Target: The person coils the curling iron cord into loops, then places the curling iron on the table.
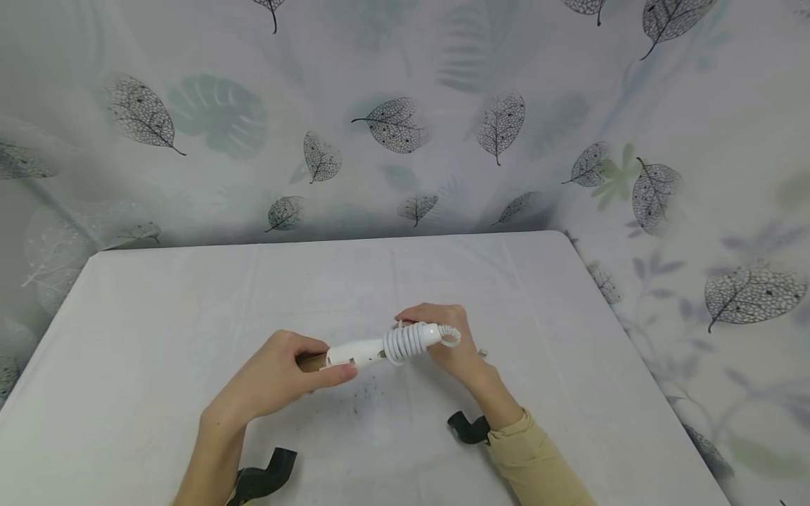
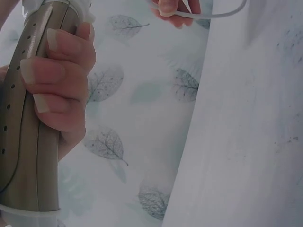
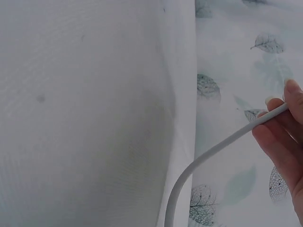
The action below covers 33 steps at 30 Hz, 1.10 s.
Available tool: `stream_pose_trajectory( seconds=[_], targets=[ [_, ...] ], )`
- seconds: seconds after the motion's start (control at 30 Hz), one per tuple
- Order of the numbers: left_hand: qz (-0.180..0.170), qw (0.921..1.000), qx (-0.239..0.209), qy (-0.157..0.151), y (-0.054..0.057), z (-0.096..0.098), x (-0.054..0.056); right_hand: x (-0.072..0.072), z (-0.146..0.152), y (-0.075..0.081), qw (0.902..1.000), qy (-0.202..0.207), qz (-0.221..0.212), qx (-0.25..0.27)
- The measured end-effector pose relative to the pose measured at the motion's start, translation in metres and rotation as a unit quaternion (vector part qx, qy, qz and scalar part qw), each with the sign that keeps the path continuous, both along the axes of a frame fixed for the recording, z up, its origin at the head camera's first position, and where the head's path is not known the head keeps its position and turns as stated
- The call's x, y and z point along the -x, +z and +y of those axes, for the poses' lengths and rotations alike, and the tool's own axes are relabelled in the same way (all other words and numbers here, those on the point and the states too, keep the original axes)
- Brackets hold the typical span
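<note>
A white hair straightener [image 1: 354,353] with a brown-gold barrel is held above the table, tilted slightly up to the right. My left hand [image 1: 272,379] grips the barrel; in the left wrist view its fingers curl round the brown shell [image 2: 47,165], which has a row of small holes. White cord [image 1: 405,343] is coiled in several turns round the handle end. My right hand [image 1: 452,351] is beside the coils. In the right wrist view, thumb and fingers of that hand [image 3: 284,146] pinch a stretch of the cord [image 3: 218,147].
A white-covered table [image 1: 158,330] lies beneath both hands, with small dark marks on its cloth. Leaf-patterned curtains [image 1: 443,169] stand behind it and at the sides. Dark curved pieces [image 1: 468,427] show at both wrists.
</note>
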<state>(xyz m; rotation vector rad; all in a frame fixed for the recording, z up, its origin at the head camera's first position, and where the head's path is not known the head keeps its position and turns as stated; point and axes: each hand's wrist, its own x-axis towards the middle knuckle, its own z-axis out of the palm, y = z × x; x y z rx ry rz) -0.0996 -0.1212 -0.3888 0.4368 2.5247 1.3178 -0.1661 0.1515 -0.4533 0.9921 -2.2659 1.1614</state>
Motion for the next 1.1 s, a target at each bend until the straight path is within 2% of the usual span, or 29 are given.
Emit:
stream_pose_trajectory(
  seconds=[0.1,0.2,0.3,0.37,0.5,0.7,0.83,0.97,1.1],
  targets=[
    [0.006,0.9999,-0.012,-0.01,-0.001,0.003,-0.001,-0.002,-0.003,0.002,0.9999,0.011,0.007,0.002],
    [0.005,0.9995,-0.018,-0.026,-0.003,0.005,-0.001,-0.005,-0.005,0.005,0.9996,0.019,-0.012,0.015],
    [0.005,0.9988,-0.014,-0.047,-0.005,0.008,-0.001,-0.008,-0.006,0.012,0.9986,0.01,-0.029,0.042],
    [0.008,0.9984,-0.008,-0.056,-0.007,0.009,0.0,-0.008,-0.006,0.015,0.9984,-0.008,-0.025,0.05],
    [0.015,0.9983,0.0,-0.056,-0.009,0.01,0.0,-0.007,-0.003,0.019,0.9974,-0.026,-0.024,0.063],
    [0.015,0.9989,0.008,-0.045,-0.007,0.004,-0.002,-0.002,0.003,0.016,0.9974,-0.011,-0.012,0.071],
    [0.025,0.9978,0.009,-0.061,-0.005,0.001,-0.003,0.001,0.007,0.013,0.998,-0.018,-0.003,0.06],
    [0.024,0.9965,0.004,-0.08,-0.005,0.002,-0.005,0.003,0.01,0.012,0.9971,-0.029,-0.018,0.068],
    [0.021,0.9965,0.044,-0.068,-0.005,0.005,-0.007,0.004,0.014,0.014,0.9963,-0.039,-0.01,0.076]
  ],
)
